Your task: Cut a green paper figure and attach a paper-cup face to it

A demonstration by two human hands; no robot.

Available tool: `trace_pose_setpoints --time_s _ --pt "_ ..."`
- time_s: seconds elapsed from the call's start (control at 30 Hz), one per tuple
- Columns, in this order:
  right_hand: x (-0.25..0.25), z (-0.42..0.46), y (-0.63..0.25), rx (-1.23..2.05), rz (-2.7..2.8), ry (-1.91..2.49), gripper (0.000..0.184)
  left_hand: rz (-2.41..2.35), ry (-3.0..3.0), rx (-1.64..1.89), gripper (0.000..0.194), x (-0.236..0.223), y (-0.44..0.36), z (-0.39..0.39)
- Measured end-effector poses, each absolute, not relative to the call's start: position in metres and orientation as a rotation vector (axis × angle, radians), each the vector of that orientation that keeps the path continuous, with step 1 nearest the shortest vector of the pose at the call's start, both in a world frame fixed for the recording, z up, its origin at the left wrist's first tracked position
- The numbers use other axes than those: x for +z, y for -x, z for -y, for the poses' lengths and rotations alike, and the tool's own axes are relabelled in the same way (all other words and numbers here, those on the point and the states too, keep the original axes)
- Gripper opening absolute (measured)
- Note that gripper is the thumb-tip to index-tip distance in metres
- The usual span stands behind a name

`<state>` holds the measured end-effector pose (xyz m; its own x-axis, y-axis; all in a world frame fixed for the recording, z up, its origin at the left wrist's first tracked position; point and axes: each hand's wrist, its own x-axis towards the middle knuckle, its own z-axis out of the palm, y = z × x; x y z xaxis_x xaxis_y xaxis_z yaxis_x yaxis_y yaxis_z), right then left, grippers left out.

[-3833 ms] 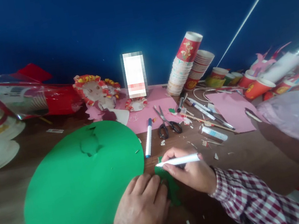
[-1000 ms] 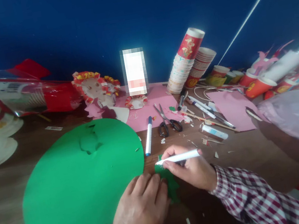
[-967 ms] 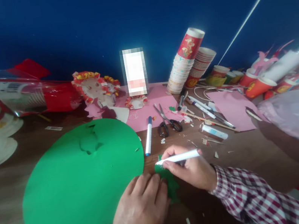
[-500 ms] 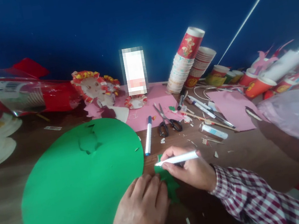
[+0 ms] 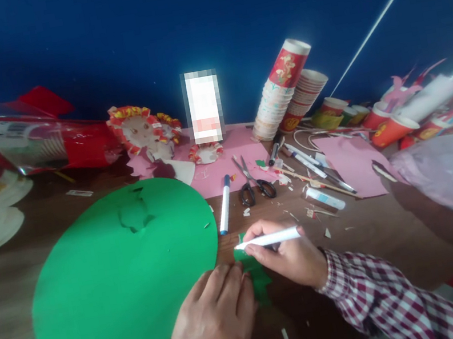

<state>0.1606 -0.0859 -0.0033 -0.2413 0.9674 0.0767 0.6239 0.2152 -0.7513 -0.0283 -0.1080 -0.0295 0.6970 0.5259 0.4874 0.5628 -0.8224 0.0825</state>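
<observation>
The green cutout is lying on the worktop, just right of a large green oval and partly hidden between the two hands. The left hand is resting palm-down over the cutout's left edge, its fingers lying side by side; whether it is gripping or only pressing, one cannot tell. The right hand is pinching a white pen between thumb and fingers, and the pen is slanting low, its tip pointing at the cutout's far end; contact is too small to make out. The hands are staying near each other but apart.

Beyond them, a blue-capped marker is lying just beside the oval. To its right, scissors are lying with blades parted, their points reaching onto a pink sheet. A white tube is lying farther right, among paper scraps. Stacked cups are leaning rightward before a blue wall.
</observation>
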Motion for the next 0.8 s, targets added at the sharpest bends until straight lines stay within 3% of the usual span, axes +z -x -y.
trace_pose_setpoints --time_s 0.8 --pt "-0.0050 0.0866 -0.1609 0.819 1.940 1.451 0.015 0.931 2.827 -0.758 0.021 -0.0293 0.0275 0.1080"
